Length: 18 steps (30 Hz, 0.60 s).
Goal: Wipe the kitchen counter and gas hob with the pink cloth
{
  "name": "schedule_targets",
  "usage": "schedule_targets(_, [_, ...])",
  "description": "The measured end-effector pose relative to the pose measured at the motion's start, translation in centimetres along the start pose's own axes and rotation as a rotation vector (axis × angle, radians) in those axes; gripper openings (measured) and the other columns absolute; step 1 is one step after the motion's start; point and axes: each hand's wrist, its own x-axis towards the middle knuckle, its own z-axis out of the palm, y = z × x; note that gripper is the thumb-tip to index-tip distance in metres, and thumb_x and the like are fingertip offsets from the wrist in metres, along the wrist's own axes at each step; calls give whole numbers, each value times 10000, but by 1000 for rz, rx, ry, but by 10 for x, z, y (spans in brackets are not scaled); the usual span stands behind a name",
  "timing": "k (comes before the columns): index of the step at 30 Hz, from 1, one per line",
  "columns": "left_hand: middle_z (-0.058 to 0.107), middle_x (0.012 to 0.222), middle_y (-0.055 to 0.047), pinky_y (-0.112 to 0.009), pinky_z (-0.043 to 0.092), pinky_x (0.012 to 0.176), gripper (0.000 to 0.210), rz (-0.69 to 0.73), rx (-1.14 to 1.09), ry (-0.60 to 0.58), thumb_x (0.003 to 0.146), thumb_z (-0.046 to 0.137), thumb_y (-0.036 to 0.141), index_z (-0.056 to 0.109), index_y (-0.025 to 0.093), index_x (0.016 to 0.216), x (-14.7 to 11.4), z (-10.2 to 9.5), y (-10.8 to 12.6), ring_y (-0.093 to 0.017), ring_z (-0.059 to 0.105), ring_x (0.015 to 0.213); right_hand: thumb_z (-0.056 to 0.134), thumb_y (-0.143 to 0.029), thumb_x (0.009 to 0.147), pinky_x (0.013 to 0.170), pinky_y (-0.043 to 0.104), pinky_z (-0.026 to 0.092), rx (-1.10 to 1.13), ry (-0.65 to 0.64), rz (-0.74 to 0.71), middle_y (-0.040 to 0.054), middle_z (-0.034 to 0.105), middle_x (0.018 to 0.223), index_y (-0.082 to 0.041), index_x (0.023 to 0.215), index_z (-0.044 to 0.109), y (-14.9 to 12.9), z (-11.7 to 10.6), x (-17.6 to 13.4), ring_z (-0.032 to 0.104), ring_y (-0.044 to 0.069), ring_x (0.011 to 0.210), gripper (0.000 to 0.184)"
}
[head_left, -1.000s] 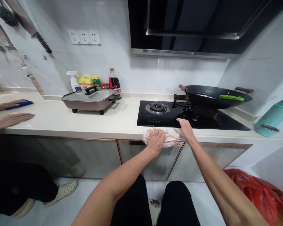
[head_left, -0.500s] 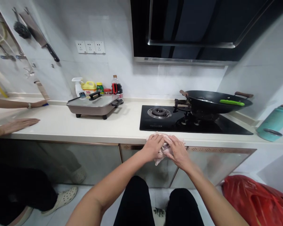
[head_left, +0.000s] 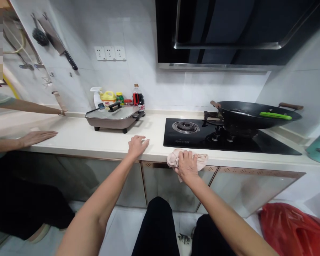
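A pale pink cloth (head_left: 173,158) lies bunched over the front edge of the white counter (head_left: 96,146), just below the gas stove (head_left: 176,138). My right hand (head_left: 188,164) presses on the cloth with its fingers bent over it. To its left, my left hand (head_left: 138,145) rests at the counter's edge, empty, fingers apart. Behind that hand stands a beige electric pan (head_left: 109,122) with a glass lid.
A black wok (head_left: 245,117) with a green-handled utensil (head_left: 276,116) sits on the right burner. A range hood (head_left: 224,35) overhangs the stove. At left, a co-worker's hand (head_left: 40,137) lies on the counter. A red bag (head_left: 290,231) stands at lower right.
My left hand has let go of the cloth and moved left to the counter's edge. My right hand stays on the cloth. The view has shifted slightly left.
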Motion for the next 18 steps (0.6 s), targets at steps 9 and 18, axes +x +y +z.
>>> schedule_targets(9, [700,1313,-135,-495,365,1105,501,-29,56,-62,988,493,608,793,234,1136,-1,8,4,-348,551,1288,762,-358,826,1064,568,307,130,-108,-228,240,558,1344,-74,1418,526,-88,-4,38,426,380,1205,698])
schedule_targets(18, [715,1293,-148,-515,362,1097,477,-67,86,-71,995,464,540,809,226,1094,-1,4,1,-354,561,1281,644,-401,940,1024,501,297,146,-40,-246,208,575,1361,-119,1399,567,-14,7,17,436,341,1168,544])
